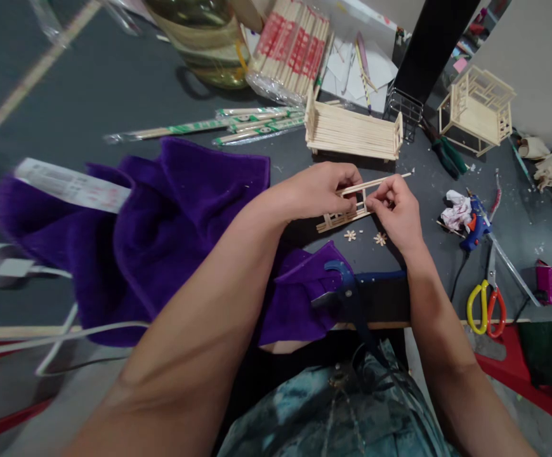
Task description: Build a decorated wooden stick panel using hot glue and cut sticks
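Note:
A small frame of thin wooden sticks (337, 220) stands tilted between my hands at the table's near side. My left hand (335, 187) grips its left part, fingers curled round the upper stick. On the right, my right hand (396, 206) pinches at the frame's short upright, with thumb and fingertips together; any small piece between them is hidden. Just in front of the frame lie two little star-shaped clusters of stick bits, one on the left (350, 235) and one on the right (380, 238). Behind my hands is a slatted miniature bench (354, 130).
Purple cloth (200, 197) covers the left side. Wrapped chopsticks (261, 124), a chopstick pack (290, 51) and a large glass jar (204, 38) stand behind. To the right are a blue glue gun (476, 225), scissors (486, 304), green-handled pliers (448, 157) and a stick model (478, 111).

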`<act>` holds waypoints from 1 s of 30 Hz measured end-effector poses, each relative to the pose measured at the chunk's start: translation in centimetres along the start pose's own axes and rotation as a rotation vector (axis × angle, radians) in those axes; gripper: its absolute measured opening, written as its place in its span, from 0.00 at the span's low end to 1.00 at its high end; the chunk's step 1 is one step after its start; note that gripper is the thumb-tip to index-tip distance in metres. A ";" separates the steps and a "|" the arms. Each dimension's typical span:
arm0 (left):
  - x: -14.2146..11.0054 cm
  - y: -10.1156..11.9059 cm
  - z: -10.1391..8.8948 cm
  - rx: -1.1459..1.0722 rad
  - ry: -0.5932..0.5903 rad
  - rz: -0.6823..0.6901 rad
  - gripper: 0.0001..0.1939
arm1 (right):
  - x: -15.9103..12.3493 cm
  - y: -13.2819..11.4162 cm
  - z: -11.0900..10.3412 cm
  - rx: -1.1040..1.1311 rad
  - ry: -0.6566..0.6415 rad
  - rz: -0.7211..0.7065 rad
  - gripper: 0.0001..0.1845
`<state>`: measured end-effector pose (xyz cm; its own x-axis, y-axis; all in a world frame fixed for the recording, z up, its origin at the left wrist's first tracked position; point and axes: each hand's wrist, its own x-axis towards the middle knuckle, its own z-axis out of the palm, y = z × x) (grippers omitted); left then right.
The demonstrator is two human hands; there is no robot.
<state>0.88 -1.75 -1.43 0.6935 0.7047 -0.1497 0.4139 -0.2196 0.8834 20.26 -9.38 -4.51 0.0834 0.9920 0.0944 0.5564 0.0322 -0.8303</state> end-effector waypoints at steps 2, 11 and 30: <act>0.0 0.0 0.0 0.006 0.000 0.003 0.11 | 0.0 0.1 0.1 0.031 0.002 -0.003 0.11; 0.0 -0.1 0.0 0.046 0.004 0.016 0.10 | 0.0 -0.1 -0.1 0.018 -0.012 0.004 0.10; 0.0 0.0 0.0 0.030 0.014 0.004 0.10 | 0.0 -0.4 -0.9 -0.078 -0.072 -0.005 0.09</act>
<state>0.90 -1.76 -1.40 0.6873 0.7128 -0.1399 0.4288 -0.2427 0.8702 20.75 -9.51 -3.66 0.0223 0.9982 0.0565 0.6192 0.0306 -0.7846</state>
